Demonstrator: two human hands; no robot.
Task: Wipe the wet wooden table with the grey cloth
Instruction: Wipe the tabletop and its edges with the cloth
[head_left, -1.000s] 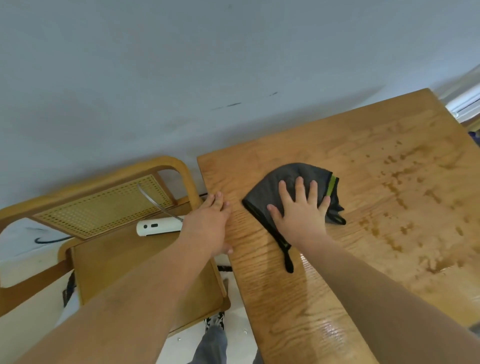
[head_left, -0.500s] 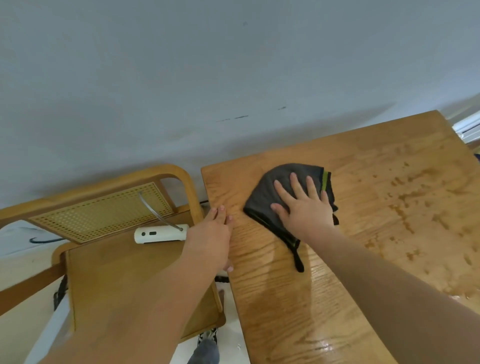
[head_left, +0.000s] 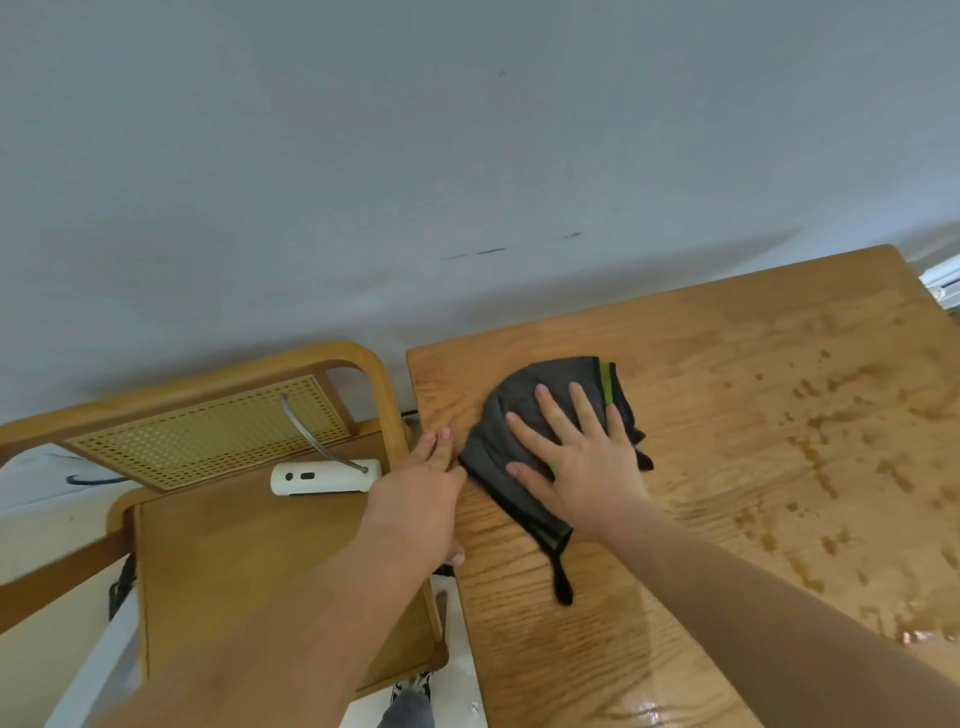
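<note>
The grey cloth (head_left: 501, 431) lies bunched on the wooden bench (head_left: 727, 374), near the top's 10 o'clock corner, close to the far and left edges. A green stripe (head_left: 605, 382) runs along the cloth's hem at its 1 o'clock side, and a thin dark loop (head_left: 563, 587) trails from it toward 6 o'clock.

The right hand (head_left: 582, 462) lies flat on the cloth with its fingers straight and spread, pointing to about 11 o'clock. Its grip is wide, pressing down on the fabric rather than closing round it.

The left hand (head_left: 415, 499) rests on the bench's left edge, at 9 o'clock from the cloth. Its fingers are straight and close together, so this grip is wide too and holds nothing. The fingertips lie just beside the cloth's left edge; whether they touch it cannot be told.

Dark water spots (head_left: 815, 421) and streaks cover the bench top toward 3 o'clock from the cloth, and a glossy wet sheen (head_left: 649, 709) shows at 6 o'clock, near the lower border.

At 9 o'clock from the bench stands a wooden chair (head_left: 249, 561) with a woven cane back. A white gadget (head_left: 324, 475) lies on its seat. A pale grey wall (head_left: 467, 156) fills the view at 12 o'clock.
</note>
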